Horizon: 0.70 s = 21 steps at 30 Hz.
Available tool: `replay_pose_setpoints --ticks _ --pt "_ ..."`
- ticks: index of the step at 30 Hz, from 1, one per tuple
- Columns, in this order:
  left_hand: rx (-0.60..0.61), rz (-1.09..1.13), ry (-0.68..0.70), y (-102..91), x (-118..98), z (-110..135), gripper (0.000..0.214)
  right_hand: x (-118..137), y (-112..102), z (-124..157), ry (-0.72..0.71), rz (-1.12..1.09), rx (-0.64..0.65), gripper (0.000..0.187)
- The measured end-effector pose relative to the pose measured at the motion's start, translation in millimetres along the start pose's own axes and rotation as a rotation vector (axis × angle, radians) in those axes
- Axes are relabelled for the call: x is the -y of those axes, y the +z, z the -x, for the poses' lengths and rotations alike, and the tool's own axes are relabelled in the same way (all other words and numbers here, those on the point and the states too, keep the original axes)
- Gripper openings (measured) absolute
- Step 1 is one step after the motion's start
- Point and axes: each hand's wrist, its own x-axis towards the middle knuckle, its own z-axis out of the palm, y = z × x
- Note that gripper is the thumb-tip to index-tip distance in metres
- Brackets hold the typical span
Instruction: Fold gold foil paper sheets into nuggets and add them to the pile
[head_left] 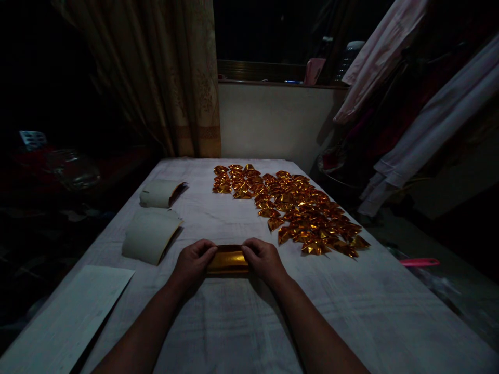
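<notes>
A strip of shiny gold foil paper [228, 261], folded into a narrow band, is stretched level between my two hands just above the table. My left hand [194, 261] pinches its left end between thumb and fingers. At the opposite end, my right hand [265, 259] grips it the same way. Beyond them, to the right, lies a spread of folded gold foil pieces [288, 200], pointed at their ends. Two curved stacks of pale-backed sheets [150, 236] with gold edges rest left of my hands.
A flat pale board or sheet [74, 317] lies at the table's near left. The table [241, 322] has a whitish checked cover. A curtain [187, 78] hangs behind; clothes [436, 114] hang at right. A pink handle [420, 262] shows beyond the right edge.
</notes>
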Motion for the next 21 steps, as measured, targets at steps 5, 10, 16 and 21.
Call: replay_pose_setpoints --ticks 5,10,16,21 --pt "-0.040 -0.184 0.071 -2.0 0.2 -1.6 0.029 4.1 0.5 -0.1 0.018 0.126 -0.015 0.017" --pt "-0.067 -0.399 0.131 0.2 -1.9 -4.0 0.021 8.6 3.3 -0.4 0.037 0.260 -0.006 0.015" --pt "-0.098 -0.571 0.139 6.1 -1.7 -1.8 0.013 11.6 4.5 -2.1 0.044 0.358 0.024 0.011" --pt "-0.110 -0.618 0.162 7.9 -1.5 -1.7 0.009 12.2 3.6 -4.0 0.047 0.374 0.033 0.009"
